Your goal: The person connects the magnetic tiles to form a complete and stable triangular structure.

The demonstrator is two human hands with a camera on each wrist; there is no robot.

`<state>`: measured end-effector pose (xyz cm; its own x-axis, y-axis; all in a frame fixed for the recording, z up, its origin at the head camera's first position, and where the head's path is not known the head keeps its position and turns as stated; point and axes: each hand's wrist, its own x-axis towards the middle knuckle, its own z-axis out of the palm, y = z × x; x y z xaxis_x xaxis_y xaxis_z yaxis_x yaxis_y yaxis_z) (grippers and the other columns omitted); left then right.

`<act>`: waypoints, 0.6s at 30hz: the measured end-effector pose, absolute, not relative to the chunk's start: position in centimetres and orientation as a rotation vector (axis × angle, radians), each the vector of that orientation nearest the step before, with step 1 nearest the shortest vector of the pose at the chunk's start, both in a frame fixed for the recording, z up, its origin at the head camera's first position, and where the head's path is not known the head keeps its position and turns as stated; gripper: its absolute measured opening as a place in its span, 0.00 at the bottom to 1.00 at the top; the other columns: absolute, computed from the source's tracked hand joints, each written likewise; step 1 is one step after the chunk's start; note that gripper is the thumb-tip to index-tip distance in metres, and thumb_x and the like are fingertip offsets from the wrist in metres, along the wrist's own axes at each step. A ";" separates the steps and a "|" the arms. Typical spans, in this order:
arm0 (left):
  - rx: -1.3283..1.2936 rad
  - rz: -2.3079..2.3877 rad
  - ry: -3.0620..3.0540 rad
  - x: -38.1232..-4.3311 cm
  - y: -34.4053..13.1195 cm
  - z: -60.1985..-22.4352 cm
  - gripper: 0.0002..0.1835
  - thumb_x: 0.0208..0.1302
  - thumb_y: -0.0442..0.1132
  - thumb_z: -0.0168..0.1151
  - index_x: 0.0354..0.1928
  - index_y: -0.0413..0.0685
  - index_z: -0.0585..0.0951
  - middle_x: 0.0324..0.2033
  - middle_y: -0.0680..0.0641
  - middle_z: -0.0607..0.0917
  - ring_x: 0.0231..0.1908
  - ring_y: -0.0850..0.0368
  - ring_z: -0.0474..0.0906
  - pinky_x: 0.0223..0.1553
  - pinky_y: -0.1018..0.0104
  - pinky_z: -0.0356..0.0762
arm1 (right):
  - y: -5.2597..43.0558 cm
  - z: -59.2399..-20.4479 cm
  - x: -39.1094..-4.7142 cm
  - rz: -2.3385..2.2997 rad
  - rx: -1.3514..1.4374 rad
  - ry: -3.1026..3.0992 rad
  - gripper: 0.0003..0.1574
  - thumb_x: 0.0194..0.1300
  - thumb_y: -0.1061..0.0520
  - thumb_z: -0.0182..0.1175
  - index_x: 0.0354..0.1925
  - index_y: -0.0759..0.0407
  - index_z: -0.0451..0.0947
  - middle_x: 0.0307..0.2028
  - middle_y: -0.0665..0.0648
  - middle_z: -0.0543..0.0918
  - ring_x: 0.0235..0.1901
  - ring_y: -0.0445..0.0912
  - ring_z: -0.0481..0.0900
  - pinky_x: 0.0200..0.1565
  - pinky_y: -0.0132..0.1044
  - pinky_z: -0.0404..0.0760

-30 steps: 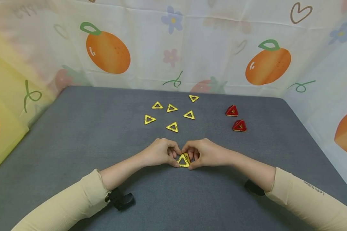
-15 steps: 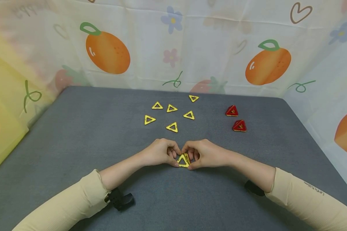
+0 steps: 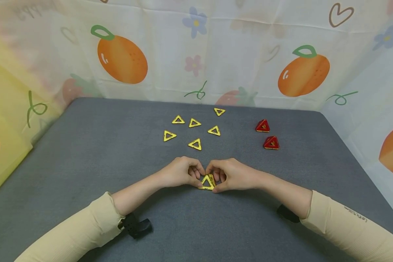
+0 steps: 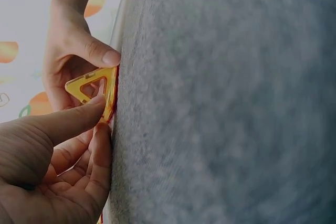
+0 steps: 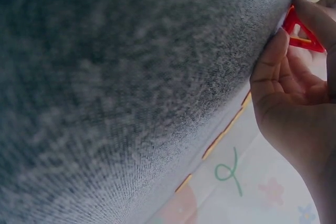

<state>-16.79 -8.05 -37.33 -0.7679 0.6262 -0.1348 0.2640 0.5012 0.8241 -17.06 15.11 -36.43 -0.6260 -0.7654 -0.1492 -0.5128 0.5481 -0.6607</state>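
Observation:
Yellow triangular magnetic tiles [image 3: 206, 188] lean together in a small pyramid shape on the table, low in the middle of the head view. My left hand [image 3: 182, 173] pinches its left side with thumb and index finger. From the right, my right hand [image 3: 235, 174] grips it the same way. One yellow tile [image 4: 84, 80] stands tilted between both hands in the left wrist view. A red triangular side [image 5: 307, 44] shows between the fingers in the right wrist view. Fingers hide the pyramid's back and lower parts.
Several loose yellow triangular tiles [image 3: 195, 144] lie flat beyond my hands on the grey table [image 3: 111, 145]. Two red pyramids [image 3: 271, 143] of triangular tiles stand at the right. A patterned curtain [image 3: 170, 54] hangs behind the table's far edge.
My left thumb has shifted very slightly at the front tile's left corner. Both hands stay on the pyramid, and the other tiles have not moved.

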 end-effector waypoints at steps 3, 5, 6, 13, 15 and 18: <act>0.725 1.178 2.327 -17.0 -8.3 -37.3 0.13 0.55 0.35 0.74 0.42 0.43 0.84 0.33 0.47 0.86 0.31 0.67 0.80 0.35 0.73 0.80 | 15.1 -36.4 -17.0 -0.806 -1.029 2.369 0.24 0.55 0.53 0.74 0.49 0.49 0.76 0.31 0.49 0.78 0.24 0.36 0.74 0.29 0.28 0.77; 0.711 1.183 2.332 -17.2 -8.5 -37.2 0.12 0.56 0.35 0.73 0.42 0.43 0.84 0.33 0.47 0.86 0.31 0.66 0.81 0.35 0.72 0.80 | 15.1 -36.4 -17.0 -0.804 -1.026 2.371 0.24 0.55 0.53 0.74 0.49 0.49 0.76 0.31 0.49 0.78 0.24 0.36 0.74 0.29 0.28 0.77; 0.701 1.188 2.336 -17.3 -8.6 -37.2 0.12 0.56 0.35 0.73 0.42 0.43 0.84 0.33 0.47 0.86 0.31 0.66 0.81 0.36 0.72 0.80 | 15.1 -36.4 -17.0 -0.801 -1.024 2.373 0.24 0.55 0.53 0.74 0.49 0.49 0.76 0.31 0.49 0.78 0.24 0.36 0.74 0.29 0.28 0.76; 0.594 1.214 2.428 -18.6 -9.4 -36.8 0.12 0.57 0.34 0.72 0.43 0.43 0.84 0.34 0.48 0.85 0.31 0.64 0.80 0.34 0.70 0.79 | 15.0 -36.4 -17.1 -0.794 -1.026 2.375 0.24 0.55 0.53 0.74 0.49 0.48 0.76 0.31 0.49 0.78 0.25 0.36 0.74 0.29 0.28 0.76; 0.574 1.213 2.483 -19.2 -9.5 -36.7 0.12 0.57 0.34 0.72 0.44 0.43 0.84 0.35 0.46 0.85 0.32 0.61 0.81 0.35 0.68 0.79 | 15.1 -36.4 -17.1 -0.795 -1.027 2.374 0.25 0.55 0.53 0.74 0.49 0.49 0.76 0.31 0.49 0.79 0.25 0.36 0.74 0.30 0.28 0.76; 0.528 1.181 2.584 -20.2 -9.6 -36.4 0.15 0.57 0.35 0.72 0.47 0.43 0.83 0.42 0.44 0.86 0.39 0.55 0.82 0.42 0.63 0.80 | 15.1 -36.4 -17.1 -0.802 -1.025 2.367 0.25 0.55 0.53 0.74 0.50 0.49 0.76 0.31 0.49 0.79 0.25 0.36 0.74 0.30 0.28 0.76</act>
<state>-20.16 -9.55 -36.38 -0.9029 0.4232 -0.0759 0.2195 0.6055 0.7650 -17.09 15.12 -36.38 -0.6304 -0.7597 -0.1595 -0.5065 0.5582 -0.6572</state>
